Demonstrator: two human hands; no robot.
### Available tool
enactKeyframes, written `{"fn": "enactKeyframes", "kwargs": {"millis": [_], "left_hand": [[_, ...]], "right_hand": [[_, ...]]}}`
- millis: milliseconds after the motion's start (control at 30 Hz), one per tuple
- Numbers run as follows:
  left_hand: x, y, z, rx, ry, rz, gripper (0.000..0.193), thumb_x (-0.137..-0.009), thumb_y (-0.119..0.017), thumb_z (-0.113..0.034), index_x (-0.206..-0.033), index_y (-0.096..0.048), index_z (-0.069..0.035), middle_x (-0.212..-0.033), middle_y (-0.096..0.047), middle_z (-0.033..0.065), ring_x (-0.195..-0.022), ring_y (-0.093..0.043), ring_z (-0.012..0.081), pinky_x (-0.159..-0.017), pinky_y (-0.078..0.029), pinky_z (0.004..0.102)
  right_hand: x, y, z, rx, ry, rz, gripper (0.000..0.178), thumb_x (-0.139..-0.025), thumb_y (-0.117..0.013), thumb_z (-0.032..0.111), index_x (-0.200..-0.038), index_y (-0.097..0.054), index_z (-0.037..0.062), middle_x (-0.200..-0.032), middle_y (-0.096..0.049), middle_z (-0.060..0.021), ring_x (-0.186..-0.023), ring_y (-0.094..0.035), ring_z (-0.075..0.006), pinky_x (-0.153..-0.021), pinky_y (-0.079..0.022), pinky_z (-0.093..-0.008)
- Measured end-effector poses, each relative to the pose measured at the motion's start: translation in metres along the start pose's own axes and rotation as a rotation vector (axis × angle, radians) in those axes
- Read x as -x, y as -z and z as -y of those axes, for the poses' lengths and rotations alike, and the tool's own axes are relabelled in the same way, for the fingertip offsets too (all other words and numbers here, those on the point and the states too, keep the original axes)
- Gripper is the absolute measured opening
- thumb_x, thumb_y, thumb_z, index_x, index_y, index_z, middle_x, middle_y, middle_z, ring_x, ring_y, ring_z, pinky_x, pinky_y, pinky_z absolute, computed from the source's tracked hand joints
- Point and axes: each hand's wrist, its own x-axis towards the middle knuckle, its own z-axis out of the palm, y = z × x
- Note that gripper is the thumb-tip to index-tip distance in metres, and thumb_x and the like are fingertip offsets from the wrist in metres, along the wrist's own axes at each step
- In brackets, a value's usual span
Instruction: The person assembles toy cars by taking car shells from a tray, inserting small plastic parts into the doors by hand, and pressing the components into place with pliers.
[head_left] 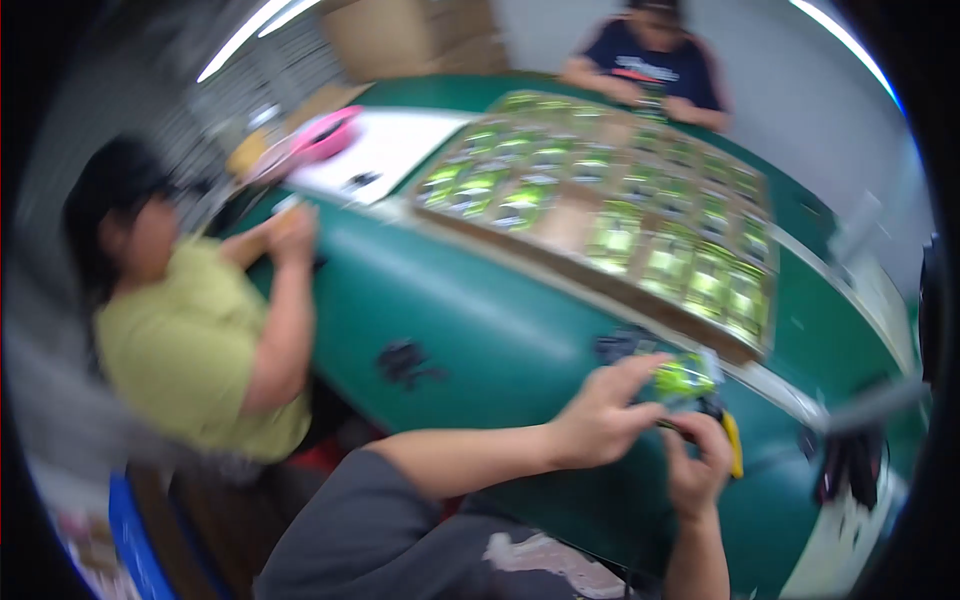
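My left hand point(603, 416) is closed on the near edge of a small clear package with a bright green insert point(686, 376). Close against it, my right hand point(698, 462) pinches with thumb and forefinger near the left fingertips. Something small and dark shows at that pinch, too blurred to name. Just behind my left hand lies a pile of dark pieces point(622, 343) on the green table point(480, 345). A yellow-handled tool point(734, 445) lies beside my right hand, its other end partly covered.
A wide cardboard tray point(570, 218) holds rows of similar green packages. Several black pieces point(407, 363) lie left on the table. One person point(190, 340) works at the left, another point(655, 60) across the table. A pink item point(325, 135) lies far left. Motion blurs the view.
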Motion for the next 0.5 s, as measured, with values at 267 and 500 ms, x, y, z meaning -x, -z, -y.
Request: {"fn": "enactKeyframes", "kwargs": {"millis": [267,500], "left_hand": [[0.010,-0.011,0.001,0.007,0.048,-0.056,0.010,-0.083,-0.066,-0.011,-0.090,-0.062,-0.005,-0.148,-0.035,0.0264,-0.130,-0.043,0.0442,-0.099,-0.039,0.0503],[0.011,-0.018,-0.005,0.065,0.049,-0.048,0.011,-0.084,-0.066,-0.011,-0.090,-0.062,-0.004,-0.151,-0.030,0.0267,-0.132,-0.041,0.0451,-0.101,-0.037,0.0516]], "right_hand": [[0.004,0.000,-0.015,-0.017,-0.006,0.055,0.017,-0.079,-0.068,-0.008,-0.093,-0.062,-0.0023,-0.091,-0.063,-0.0102,-0.085,-0.060,-0.0205,-0.078,-0.048,-0.0289],[0.015,0.011,-0.028,0.062,-0.026,0.072,0.014,-0.086,-0.064,-0.005,-0.099,-0.060,-0.0017,-0.093,-0.059,-0.0068,-0.082,-0.053,-0.0135,-0.074,-0.043,-0.0243]]}}
